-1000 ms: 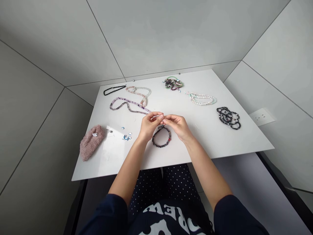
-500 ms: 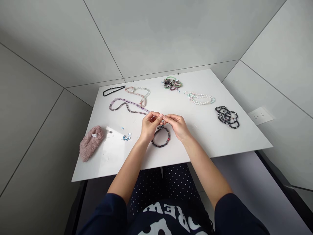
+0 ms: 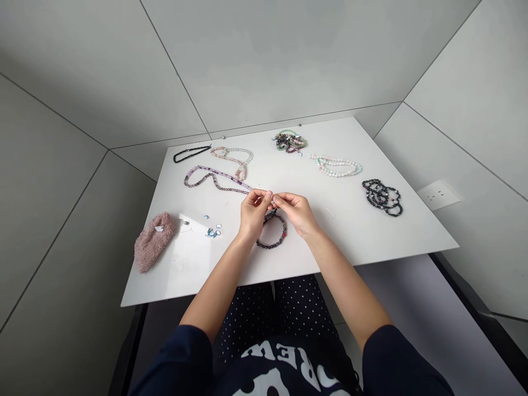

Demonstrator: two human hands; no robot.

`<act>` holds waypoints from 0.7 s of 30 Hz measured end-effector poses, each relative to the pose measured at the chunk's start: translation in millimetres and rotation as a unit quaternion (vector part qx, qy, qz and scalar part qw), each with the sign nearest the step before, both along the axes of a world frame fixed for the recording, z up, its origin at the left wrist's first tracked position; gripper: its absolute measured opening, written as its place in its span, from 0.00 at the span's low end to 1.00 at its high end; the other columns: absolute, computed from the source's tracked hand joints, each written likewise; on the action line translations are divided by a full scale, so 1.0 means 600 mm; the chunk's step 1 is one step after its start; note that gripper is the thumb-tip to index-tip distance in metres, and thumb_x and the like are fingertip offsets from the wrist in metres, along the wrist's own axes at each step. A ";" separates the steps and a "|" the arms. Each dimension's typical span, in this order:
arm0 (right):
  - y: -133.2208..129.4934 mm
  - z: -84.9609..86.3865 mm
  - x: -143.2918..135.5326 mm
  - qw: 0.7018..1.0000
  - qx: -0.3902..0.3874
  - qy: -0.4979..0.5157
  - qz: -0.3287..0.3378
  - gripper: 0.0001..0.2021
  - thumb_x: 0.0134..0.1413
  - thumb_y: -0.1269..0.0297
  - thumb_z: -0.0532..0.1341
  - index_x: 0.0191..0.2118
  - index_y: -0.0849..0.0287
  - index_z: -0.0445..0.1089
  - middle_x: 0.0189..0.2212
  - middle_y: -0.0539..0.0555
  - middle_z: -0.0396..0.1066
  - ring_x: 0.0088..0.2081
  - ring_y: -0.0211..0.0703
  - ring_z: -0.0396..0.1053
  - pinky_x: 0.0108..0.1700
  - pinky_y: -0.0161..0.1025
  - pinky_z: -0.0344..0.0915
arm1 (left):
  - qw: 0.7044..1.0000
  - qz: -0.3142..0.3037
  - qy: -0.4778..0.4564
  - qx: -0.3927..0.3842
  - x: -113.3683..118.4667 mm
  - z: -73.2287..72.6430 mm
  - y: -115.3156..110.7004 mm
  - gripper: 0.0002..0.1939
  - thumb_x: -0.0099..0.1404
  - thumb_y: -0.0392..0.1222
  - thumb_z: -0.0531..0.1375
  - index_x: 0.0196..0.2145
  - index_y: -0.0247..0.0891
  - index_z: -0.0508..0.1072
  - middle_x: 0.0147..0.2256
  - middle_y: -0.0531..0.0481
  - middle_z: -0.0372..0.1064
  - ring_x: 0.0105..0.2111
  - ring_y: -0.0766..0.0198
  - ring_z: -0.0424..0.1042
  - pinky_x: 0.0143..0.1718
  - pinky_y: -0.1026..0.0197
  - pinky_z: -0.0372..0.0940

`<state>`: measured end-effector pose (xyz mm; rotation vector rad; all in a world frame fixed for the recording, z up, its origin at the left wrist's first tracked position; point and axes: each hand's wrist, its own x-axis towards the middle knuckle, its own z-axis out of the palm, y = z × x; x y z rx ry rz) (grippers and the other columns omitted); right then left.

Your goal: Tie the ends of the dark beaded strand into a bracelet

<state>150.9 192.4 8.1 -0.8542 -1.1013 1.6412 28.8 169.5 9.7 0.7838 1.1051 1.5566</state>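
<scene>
left hand [image 3: 253, 214]: curled above the middle of the desk [image 3: 391, 236], a little toward the near edge; pinched thumb to forefinger, too small to tell whether gripping anything
right hand [image 3: 299, 213]: bent in toward the left one, pinched the same way, tip to tip with it or very nearly; again impossible to tell whether gripping anything
bracelet [image 3: 284, 235]: lying in a round loop on the desk, between the wrists, on the near-edge side of the fingertips; dark, with a touch of red on the right; partly covered at the far end by the fingers, impossible to tell whether touching them
purple necklace [image 3: 223, 174]: running from the left half of the desk to the left fingers, then out of sight behind them
pink necklace [image 3: 233, 160]: partly clear, looped toward the far edge, left of the middle
black necklace [image 3: 192, 149]: in a narrow loop by the far left corner
bead bundle [image 3: 290, 142]: heaped near the middle of the far edge
pale necklace [image 3: 340, 174]: doubled over, toward the far right corner
dark strands [image 3: 381, 197]: coiled near the right edge
pouch [image 3: 154, 241]: fuzzy, pink, by the left edge
blue scraps [image 3: 213, 233]: scattered between pouch and left hand
</scene>
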 end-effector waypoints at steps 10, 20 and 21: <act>0.008 -0.004 0.009 0.998 -0.019 -0.007 -0.060 0.18 0.40 0.51 0.75 0.36 0.55 0.80 0.35 0.53 0.80 0.37 0.43 0.75 0.52 0.48 0.71 | 0.997 0.046 -0.054 -0.003 -0.008 0.002 0.007 0.23 0.47 0.52 0.76 0.31 0.37 0.72 0.30 0.55 0.64 0.25 0.76 0.64 0.30 0.68 0.63; -0.007 -0.005 -0.003 0.990 0.135 -0.037 0.023 0.16 0.48 0.57 0.72 0.43 0.54 0.75 0.33 0.51 0.78 0.40 0.43 0.77 0.53 0.47 0.72 | 0.994 0.099 -0.003 0.056 -0.001 0.011 -0.001 0.18 0.56 0.50 0.71 0.34 0.38 0.69 0.33 0.55 0.65 0.25 0.74 0.65 0.30 0.66 0.65; -0.009 -0.005 -0.005 0.989 0.141 -0.034 0.027 0.16 0.49 0.57 0.72 0.44 0.53 0.74 0.33 0.51 0.78 0.39 0.43 0.76 0.52 0.47 0.72 | 0.993 0.101 0.003 0.059 -0.001 0.012 -0.002 0.18 0.57 0.50 0.71 0.34 0.39 0.69 0.33 0.55 0.65 0.25 0.74 0.65 0.29 0.66 0.65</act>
